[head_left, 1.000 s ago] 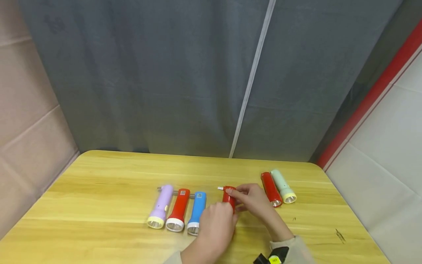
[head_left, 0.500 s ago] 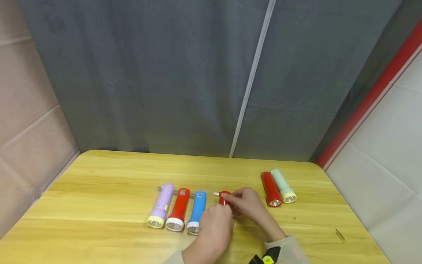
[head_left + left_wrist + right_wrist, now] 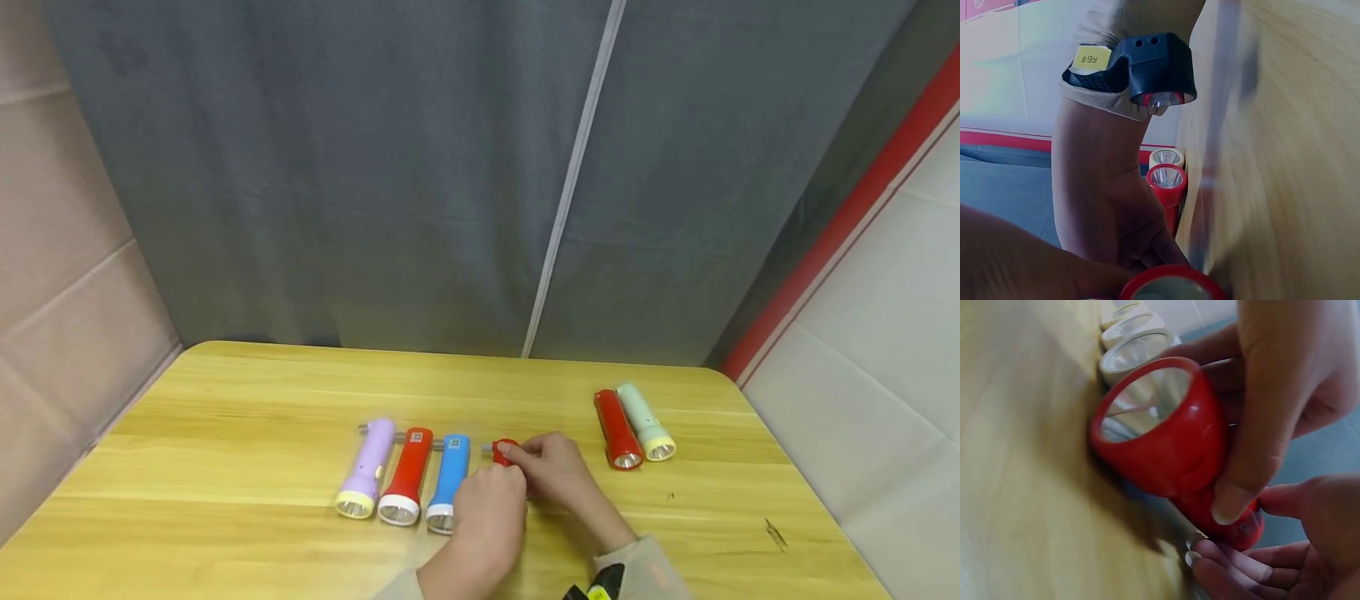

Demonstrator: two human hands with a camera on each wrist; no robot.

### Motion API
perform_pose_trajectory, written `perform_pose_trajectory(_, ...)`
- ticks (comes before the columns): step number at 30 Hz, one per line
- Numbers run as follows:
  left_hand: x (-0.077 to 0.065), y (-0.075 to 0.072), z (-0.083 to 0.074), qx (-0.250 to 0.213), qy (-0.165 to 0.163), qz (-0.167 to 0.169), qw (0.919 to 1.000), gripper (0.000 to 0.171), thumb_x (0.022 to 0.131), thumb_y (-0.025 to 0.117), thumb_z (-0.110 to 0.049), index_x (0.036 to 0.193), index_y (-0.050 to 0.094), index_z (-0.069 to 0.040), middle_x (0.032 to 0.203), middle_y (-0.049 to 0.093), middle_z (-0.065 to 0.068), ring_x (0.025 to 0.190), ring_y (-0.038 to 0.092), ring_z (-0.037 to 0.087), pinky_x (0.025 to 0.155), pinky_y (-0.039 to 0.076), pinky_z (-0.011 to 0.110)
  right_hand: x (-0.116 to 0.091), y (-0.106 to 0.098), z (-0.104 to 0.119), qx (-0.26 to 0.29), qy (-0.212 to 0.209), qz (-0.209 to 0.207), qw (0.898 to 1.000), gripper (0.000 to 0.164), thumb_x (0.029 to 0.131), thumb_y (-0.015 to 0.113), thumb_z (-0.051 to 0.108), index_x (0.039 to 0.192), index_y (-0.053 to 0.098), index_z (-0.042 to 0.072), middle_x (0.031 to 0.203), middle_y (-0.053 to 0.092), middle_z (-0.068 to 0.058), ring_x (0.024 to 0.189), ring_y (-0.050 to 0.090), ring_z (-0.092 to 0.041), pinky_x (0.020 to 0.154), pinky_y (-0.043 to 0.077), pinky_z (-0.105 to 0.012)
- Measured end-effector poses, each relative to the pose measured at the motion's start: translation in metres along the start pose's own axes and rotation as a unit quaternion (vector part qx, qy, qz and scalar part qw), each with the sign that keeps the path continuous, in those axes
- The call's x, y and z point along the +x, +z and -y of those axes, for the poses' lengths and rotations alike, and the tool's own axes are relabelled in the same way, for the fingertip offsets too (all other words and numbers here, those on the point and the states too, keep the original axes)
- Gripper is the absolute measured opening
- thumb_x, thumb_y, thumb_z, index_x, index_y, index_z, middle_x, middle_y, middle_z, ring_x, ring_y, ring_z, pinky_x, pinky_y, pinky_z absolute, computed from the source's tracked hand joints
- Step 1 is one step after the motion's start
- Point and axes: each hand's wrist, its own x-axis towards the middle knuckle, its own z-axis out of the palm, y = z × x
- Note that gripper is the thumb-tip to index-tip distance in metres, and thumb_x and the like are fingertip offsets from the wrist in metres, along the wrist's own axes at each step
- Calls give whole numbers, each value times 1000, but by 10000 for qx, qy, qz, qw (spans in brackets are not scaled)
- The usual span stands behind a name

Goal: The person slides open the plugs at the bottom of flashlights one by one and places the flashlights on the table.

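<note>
A red flashlight (image 3: 506,451) lies between both hands, its pull-out metal plug (image 3: 487,448) pointing left from the tail. My left hand (image 3: 491,510) grips its body; in the right wrist view the thumb (image 3: 1235,499) presses just behind the wide red head (image 3: 1175,440). My right hand (image 3: 557,468) pinches the tail end with thumb and fingers. To the left, a purple flashlight (image 3: 367,471), a red flashlight with a white rim (image 3: 408,475) and a blue flashlight (image 3: 451,475) lie in a row, plugs out to the left. My left hand partly covers the blue one's head.
Another red flashlight (image 3: 618,429) and a pale green flashlight (image 3: 645,423) lie side by side at the back right of the wooden table (image 3: 262,400). A grey curtain (image 3: 360,183) hangs behind the table.
Both hands have brought the red flashlight a little left and towards me, closer to the blue one. The other flashlights have stayed in place.
</note>
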Motion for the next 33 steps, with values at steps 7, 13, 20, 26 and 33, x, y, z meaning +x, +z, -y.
perform_pose_trajectory(7, 1, -2, -3, 206, -121, 208, 9995, 8, 91, 70, -14, 88, 76, -10, 74, 71, 4, 67, 68, 20, 56, 58, 37, 2, 8, -4, -176, -105, -168, 9996, 35, 91, 72, 39, 83, 80, 7, 68, 68, 0, 68, 56, -15, 60, 44, -27)
perform_pose_trajectory(13, 1, 0, -6, 389, -194, -93, 9990, 12, 89, 70, -13, 97, 78, -9, 68, 69, 3, 62, 68, 19, 51, 55, 36, 3, 13, -6, -232, -343, -195, 9989, 34, 92, 71, 42, 89, 82, 9, 77, 73, -1, 73, 58, -14, 66, 45, -28)
perform_pose_trajectory(20, 0, 3, -7, 633, -199, -340, 9972, 31, 87, 72, -13, 117, 73, -3, 69, 70, 5, 59, 67, 18, 48, 53, 34, 3, 17, -7, -277, -473, -277, 9981, 36, 94, 69, 42, 95, 82, 9, 83, 75, -3, 74, 60, -14, 67, 48, -28)
perform_pose_trajectory(26, 0, 5, -7, 774, -284, -542, 9951, 34, 88, 70, -13, 120, 71, -3, 64, 67, 6, 55, 65, 17, 45, 52, 33, 2, 22, -7, -319, -446, -398, 9977, 43, 95, 67, 45, 105, 80, 6, 96, 78, -8, 80, 63, -16, 73, 53, -34)
perform_pose_trajectory(33, 2, 4, -5, 658, -356, -417, 9963, 34, 89, 69, -13, 121, 71, -3, 64, 68, 7, 55, 65, 18, 46, 53, 34, 1, 25, -7, -389, -496, -552, 9965, 44, 95, 66, 48, 105, 80, 7, 97, 78, -7, 82, 64, -15, 73, 54, -35)
